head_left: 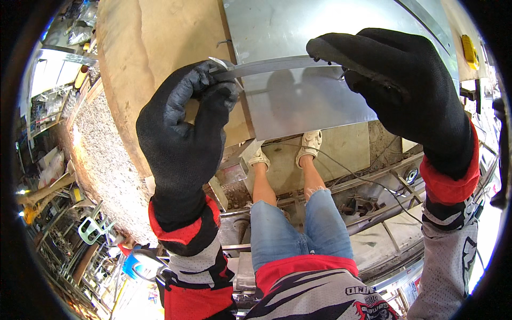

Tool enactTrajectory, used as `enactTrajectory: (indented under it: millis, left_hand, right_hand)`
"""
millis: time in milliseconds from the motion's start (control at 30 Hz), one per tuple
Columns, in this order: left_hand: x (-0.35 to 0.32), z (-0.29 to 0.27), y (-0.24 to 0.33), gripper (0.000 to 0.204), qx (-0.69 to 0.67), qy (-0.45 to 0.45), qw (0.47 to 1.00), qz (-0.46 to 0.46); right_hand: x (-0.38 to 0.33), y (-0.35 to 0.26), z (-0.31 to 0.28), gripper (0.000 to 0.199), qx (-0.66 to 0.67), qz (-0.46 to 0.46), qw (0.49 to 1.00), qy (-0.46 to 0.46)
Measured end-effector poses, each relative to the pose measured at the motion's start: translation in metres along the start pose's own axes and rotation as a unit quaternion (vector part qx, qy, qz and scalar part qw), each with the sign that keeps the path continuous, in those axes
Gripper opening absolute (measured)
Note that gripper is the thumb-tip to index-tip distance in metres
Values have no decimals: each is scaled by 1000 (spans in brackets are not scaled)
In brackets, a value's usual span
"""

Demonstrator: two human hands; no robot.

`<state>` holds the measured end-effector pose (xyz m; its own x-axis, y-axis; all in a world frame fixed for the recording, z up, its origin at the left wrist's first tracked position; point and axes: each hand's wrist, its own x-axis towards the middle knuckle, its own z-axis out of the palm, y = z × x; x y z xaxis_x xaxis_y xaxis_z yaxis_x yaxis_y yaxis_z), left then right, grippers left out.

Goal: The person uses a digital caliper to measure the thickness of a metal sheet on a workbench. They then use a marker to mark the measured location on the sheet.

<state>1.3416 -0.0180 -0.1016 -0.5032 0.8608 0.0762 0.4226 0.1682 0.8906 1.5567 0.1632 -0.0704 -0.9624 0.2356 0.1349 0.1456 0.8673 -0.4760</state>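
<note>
On my feed: a wooden desk (130,58), a metal sheet (325,109), a thin strip (277,65).
The desk is the widest thing I see, and the grey sheet lies over part of it. My right hand (408,88), black-gloved, has its fingers reaching out at the strip's right end; I cannot tell whether they grip it. My gloved left hand (178,128) pinches the left end between thumb and fingers. The strip spans the gap, over the sheet. Past the sheet's right edge sits a small yellow tool (470,52).
</note>
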Motion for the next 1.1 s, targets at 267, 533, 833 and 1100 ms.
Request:
enactTrajectory:
  millis: [267,533,833,1100]
  left_hand:
    - [-3,-2,5,17,40,-11,999,-11]
    - [-22,1,-4,7,106,-31,990,90]
    - [-106,-3,38,10,171,-153,973,27]
    - [-149,-12,78,14,74,-158,983,53]
  right_hand:
    - [-1,-1,4,48,11,-13,1000,13]
    - [-23,-15,8,37,-22,-18,1000,-10]
    - [-84,-79,-2,42,21,44,993,-104]
    - [-140,-140,-12,39,99,127,985,-67]
